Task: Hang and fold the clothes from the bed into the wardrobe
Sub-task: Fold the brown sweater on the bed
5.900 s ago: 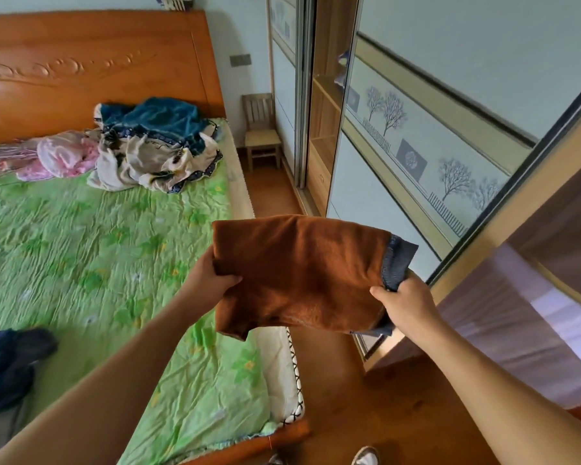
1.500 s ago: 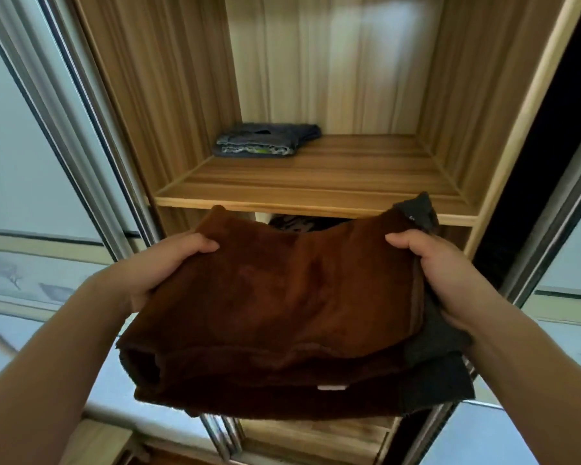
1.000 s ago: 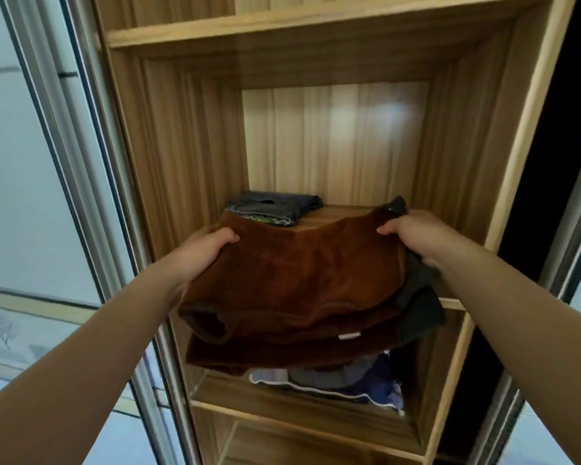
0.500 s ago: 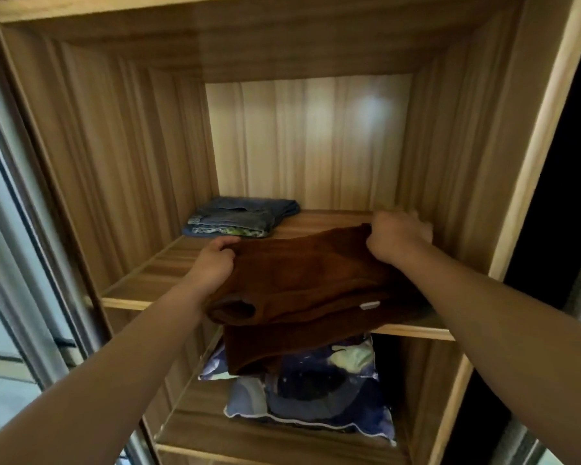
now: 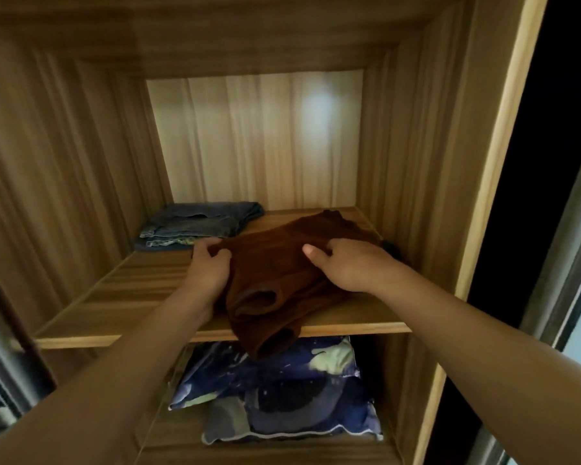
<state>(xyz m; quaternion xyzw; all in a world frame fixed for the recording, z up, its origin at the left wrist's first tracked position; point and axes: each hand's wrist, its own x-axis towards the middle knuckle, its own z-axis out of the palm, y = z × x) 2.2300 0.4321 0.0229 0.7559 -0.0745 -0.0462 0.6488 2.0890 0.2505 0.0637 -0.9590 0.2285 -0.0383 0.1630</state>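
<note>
Wooden wardrobe shelf (image 5: 121, 293) holds folded jeans (image 5: 198, 226) at the back left. Beside them lies the brown top (image 5: 275, 273), one end hanging over the front edge. Left hand (image 5: 208, 266) and right hand (image 5: 346, 266) both grip it.

A blue pillow (image 5: 282, 397) with pale patches lies flat down low. A grey door rail (image 5: 560, 256) stands on the right.

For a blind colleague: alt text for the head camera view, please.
Two hands hold a folded brown garment on a wooden wardrobe shelf, left hand gripping its left edge, right hand its right, one fold overhanging the front. Folded jeans lie behind at left; blue patterned bedding lies on the shelf below.
</note>
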